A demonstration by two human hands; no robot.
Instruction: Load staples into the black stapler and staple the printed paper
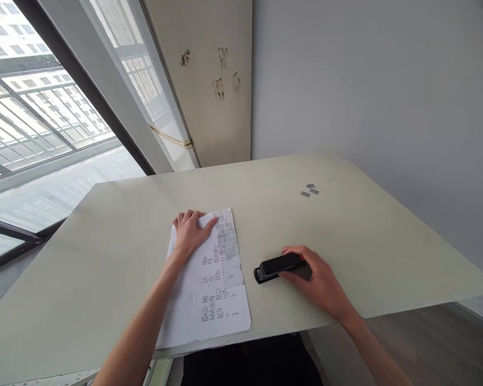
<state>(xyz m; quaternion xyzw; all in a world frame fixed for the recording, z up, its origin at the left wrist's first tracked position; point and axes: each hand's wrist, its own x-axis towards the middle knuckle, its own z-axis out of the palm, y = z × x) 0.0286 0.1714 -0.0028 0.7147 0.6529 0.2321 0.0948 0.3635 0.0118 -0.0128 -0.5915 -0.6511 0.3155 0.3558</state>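
Observation:
A printed sheet of white paper (215,292) lies on the pale table (346,241) in front of me. My left hand (190,231) rests flat on the paper's far left corner, fingers spread. A black stapler (278,266) lies on the table just right of the paper. My right hand (320,279) is wrapped around the stapler's right end, fingers over its top, with the stapler still resting on the table.
Several small grey staple strips (309,190) lie toward the far right of the table. A window (44,118) fills the left side. A grey wall (366,80) stands behind the table. The table's near edge runs just below the paper.

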